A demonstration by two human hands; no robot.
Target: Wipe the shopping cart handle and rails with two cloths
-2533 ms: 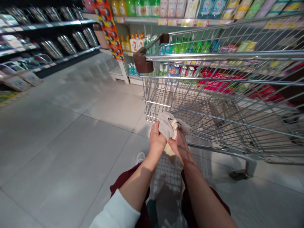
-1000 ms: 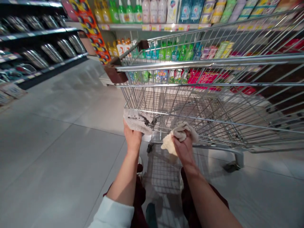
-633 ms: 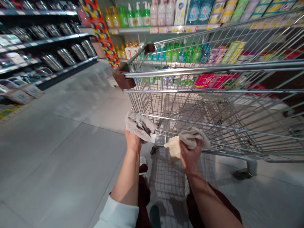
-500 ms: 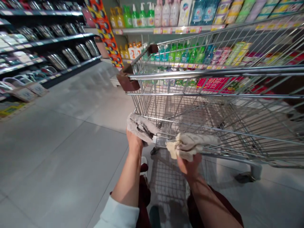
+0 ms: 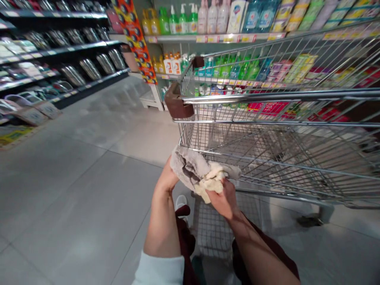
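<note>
My left hand (image 5: 170, 177) is closed round a grey fluffy cloth (image 5: 199, 161) with dark patches; the cloth hides most of its fingers. A crumpled cream cloth (image 5: 213, 181) is in my right hand (image 5: 226, 198), gripped between thumb and fingers. The two cloths touch and overlap in front of me. Just behind them stands a wire shopping cart (image 5: 225, 121), its brown corner piece (image 5: 179, 103) up and to the left of my hands.
Shelves (image 5: 231, 38) with pump bottles and tubs run behind the cart. On the far left, dark shelving (image 5: 97, 81) holds metal pots. Grey tiled floor (image 5: 89, 198) stretches to my left. A cart wheel (image 5: 310, 220) rests at the lower right, and my shoe (image 5: 181, 202) is below my hands.
My right hand has moved left with the cream cloth, bringing it against the grey cloth. My left hand has shifted slightly right. The cart appears further right in view.
</note>
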